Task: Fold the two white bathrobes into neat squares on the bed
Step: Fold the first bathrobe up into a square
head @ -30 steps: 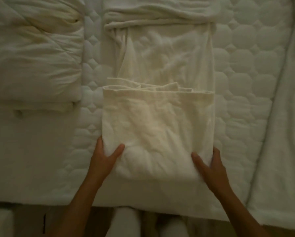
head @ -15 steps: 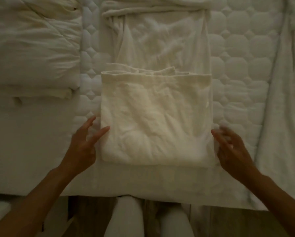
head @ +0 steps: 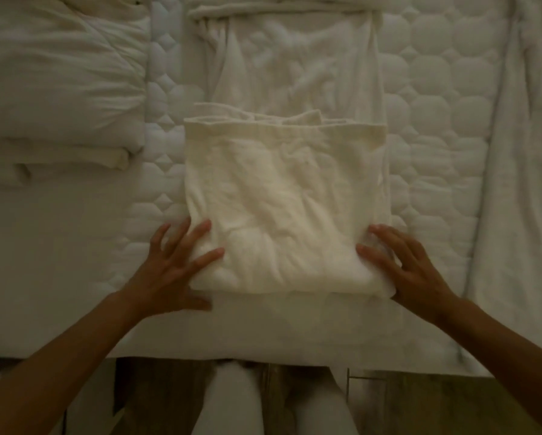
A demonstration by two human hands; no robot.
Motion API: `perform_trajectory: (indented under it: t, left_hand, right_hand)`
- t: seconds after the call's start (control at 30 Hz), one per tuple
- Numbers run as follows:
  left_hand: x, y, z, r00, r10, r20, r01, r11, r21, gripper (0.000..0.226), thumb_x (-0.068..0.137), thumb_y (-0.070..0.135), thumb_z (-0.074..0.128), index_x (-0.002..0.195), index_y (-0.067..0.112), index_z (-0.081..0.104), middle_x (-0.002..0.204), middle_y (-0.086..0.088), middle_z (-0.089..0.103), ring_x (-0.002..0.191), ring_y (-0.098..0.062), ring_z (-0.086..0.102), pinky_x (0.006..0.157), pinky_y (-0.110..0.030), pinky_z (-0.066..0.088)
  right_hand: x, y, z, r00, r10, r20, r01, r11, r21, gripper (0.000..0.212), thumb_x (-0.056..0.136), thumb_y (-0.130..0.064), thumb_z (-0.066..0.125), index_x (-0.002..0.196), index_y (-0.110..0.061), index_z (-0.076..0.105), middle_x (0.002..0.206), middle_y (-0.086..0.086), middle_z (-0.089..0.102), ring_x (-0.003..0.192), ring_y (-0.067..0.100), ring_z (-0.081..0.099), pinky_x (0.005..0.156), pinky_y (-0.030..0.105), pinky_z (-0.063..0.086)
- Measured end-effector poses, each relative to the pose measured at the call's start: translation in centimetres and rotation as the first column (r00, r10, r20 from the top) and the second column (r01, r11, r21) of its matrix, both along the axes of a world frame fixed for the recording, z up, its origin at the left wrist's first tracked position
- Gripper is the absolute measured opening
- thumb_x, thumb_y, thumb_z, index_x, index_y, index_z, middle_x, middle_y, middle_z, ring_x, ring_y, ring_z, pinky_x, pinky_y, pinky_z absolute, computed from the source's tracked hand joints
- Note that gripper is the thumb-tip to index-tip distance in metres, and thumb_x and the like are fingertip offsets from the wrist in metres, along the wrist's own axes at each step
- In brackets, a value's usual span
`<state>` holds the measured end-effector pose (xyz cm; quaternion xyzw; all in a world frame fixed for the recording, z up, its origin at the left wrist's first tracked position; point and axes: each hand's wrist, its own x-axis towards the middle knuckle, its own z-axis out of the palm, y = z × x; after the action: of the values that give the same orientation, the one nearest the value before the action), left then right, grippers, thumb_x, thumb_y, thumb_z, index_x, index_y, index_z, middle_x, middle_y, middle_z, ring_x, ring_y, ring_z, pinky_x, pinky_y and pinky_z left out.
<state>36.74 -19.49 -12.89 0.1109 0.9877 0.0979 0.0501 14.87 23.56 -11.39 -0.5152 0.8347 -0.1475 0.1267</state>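
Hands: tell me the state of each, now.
Left hand: open, fingers spread on the near left corner of the folded bathrobe.
Right hand: open, straight fingers touching its near right corner.

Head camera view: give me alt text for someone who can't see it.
A person's left hand and right hand rest, fingers spread, on the near corners of a partly folded white bathrobe on a quilted bed. Bunched white bedding lies to the left.

A white bathrobe (head: 287,215) lies in the middle of the bed (head: 436,152), its near part folded over into a wrinkled, roughly square stack by the near edge. The rest stretches flat toward a bunched fold at the far side.
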Motion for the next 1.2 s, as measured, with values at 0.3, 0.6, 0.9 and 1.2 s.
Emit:
perform_trajectory:
  t: [0.3, 0.6, 0.9, 1.2]
  left_hand:
    - [1.0, 2.1, 1.9, 0.962, 0.209, -0.173, -0.192, 0.975, 0.111, 0.054, 0.084, 0.033, 0.070, 0.133, 0.018, 0.052, 0.142, -0.010, 0.060, 0.139, -0.038, 0.048, 0.110, -0.073, 0.027]
    - [-6.9, 0.0, 13.8, 0.782, 0.594, 0.188, -0.531, 0.478, 0.700, 0.046, 0.078, 0.051, 0.073, 0.123, 0.040, 0.065, 0.123, 0.024, 0.069, 0.117, 0.002, 0.064, 0.101, -0.019, 0.049]
    - [-28.8, -5.9, 17.3, 0.505, 0.834, 0.222, -0.427, 0.018, 0.904, 0.028, 0.092, 0.045, 0.069, 0.074, 0.023, 0.066, 0.066, 0.011, 0.061, 0.062, -0.003, 0.052, 0.059, -0.022, 0.045]
    - [-53.3, -17.5, 14.3, 0.368, 0.918, 0.147, -0.695, 0.167, 0.700, 0.053, 0.100, 0.055, 0.049, 0.108, 0.007, 0.070, 0.100, -0.013, 0.071, 0.094, -0.021, 0.067, 0.081, -0.035, 0.047]
  right_hand:
    - [0.1, -0.5, 1.2, 1.000, -0.005, 0.014, 0.006, 0.996, -0.084, 0.054, 0.089, -0.033, 0.066, 0.138, -0.018, 0.051, 0.145, 0.014, 0.053, 0.137, 0.031, 0.046, 0.116, 0.056, 0.030]
    - [-4.3, -5.1, 12.0, 0.911, -0.294, 0.291, 0.371, 0.891, -0.263, 0.031, 0.097, -0.051, 0.053, 0.127, -0.042, 0.058, 0.123, -0.031, 0.063, 0.111, -0.010, 0.060, 0.099, 0.013, 0.046]
    - [-19.9, -17.0, 16.8, 0.579, -0.712, 0.398, 0.787, 0.361, -0.500, 0.021, 0.086, -0.044, 0.073, 0.079, -0.027, 0.063, 0.076, -0.016, 0.067, 0.067, -0.002, 0.060, 0.053, 0.009, 0.041]
    - [-43.6, -29.2, 14.3, 0.567, -0.779, 0.268, 0.811, 0.468, -0.351, 0.053, 0.096, -0.044, 0.061, 0.141, -0.017, 0.052, 0.116, 0.003, 0.067, 0.103, 0.016, 0.061, 0.086, 0.017, 0.043]
